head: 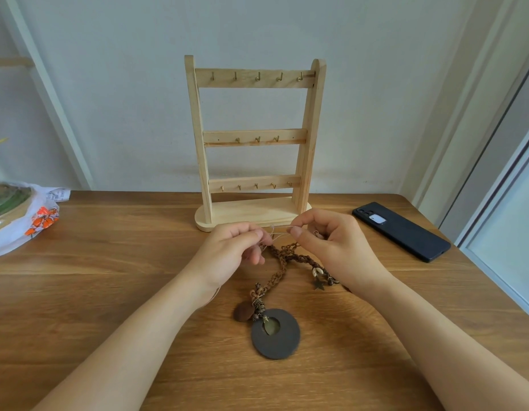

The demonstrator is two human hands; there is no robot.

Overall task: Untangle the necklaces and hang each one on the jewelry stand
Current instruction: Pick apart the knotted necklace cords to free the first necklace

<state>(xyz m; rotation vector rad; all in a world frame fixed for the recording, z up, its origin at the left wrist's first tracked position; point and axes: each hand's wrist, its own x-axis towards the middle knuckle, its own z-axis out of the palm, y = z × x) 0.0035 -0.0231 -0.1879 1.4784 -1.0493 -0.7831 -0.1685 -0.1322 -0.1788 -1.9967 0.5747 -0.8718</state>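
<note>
Over table (109,262), left hand (230,250) and right hand (331,241) pinch pale cord (279,228) above necklaces (279,271).

A flat black phone (401,231) lies back side up on the brown wooden tabletop (109,277) at two o'clock. A white plastic bag with orange flowers (35,223) sits at ten o'clock.
</note>
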